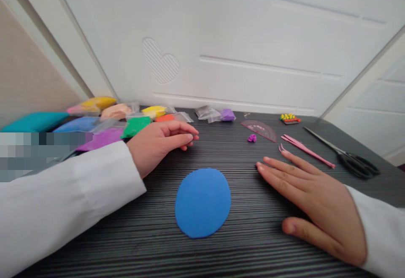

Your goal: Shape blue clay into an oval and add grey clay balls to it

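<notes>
A flat round sheet of blue clay [203, 203] lies on the dark table between my hands. My left hand [161, 143] is above the table, beyond the sheet and to its left, near the green clay packet [136, 126]. Its fingers curl toward the thumb, their tips close together; whatever may be between them is too small to make out. My right hand [311, 202] rests palm down to the right of the blue sheet, fingers stretched and thumb apart, with nothing in it. Its fingertips are close to the pink tweezers [282, 148].
Bagged clay in several colours, including purple [103, 139] and teal [34, 120], lines the back left. A crumpled purple piece [252, 138], a pink protractor [260, 130], a pink tool [308, 150], a yellow-and-red clay piece [290, 119] and black-handled scissors [356, 164] lie back right. A white panel [240, 33] stands behind.
</notes>
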`<control>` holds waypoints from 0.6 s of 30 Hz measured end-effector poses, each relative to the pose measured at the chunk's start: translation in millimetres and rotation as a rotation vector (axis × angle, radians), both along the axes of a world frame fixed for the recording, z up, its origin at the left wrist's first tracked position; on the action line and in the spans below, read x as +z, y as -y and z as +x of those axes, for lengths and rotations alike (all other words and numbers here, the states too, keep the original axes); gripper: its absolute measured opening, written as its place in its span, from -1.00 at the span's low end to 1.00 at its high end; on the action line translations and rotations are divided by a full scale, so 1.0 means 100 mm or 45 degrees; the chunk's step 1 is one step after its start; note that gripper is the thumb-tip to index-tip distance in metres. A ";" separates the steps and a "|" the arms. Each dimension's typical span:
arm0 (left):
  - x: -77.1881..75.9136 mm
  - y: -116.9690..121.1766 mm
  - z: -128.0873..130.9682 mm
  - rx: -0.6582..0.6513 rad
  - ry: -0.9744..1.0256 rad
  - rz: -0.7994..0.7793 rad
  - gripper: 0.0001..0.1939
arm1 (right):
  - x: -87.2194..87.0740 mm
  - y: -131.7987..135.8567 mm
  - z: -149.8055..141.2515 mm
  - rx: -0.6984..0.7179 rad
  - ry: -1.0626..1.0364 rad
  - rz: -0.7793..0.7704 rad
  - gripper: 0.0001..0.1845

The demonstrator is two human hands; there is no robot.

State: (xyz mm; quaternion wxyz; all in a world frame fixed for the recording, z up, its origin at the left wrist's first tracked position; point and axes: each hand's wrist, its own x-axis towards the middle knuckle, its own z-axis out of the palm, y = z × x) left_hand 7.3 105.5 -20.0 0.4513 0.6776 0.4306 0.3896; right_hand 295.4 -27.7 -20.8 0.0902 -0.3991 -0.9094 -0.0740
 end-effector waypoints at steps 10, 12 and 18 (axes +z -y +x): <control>0.00 0.00 0.01 -0.014 -0.001 -0.013 -0.87 | 0.02 0.00 0.00 0.030 0.003 -0.003 -0.31; 0.00 0.01 0.01 -0.016 0.005 -0.017 -0.87 | 0.04 0.03 0.03 0.009 0.033 0.035 -0.35; 0.02 0.02 0.03 -0.012 0.009 -0.011 -0.87 | 0.03 0.02 -0.04 0.115 -0.001 -0.095 -0.35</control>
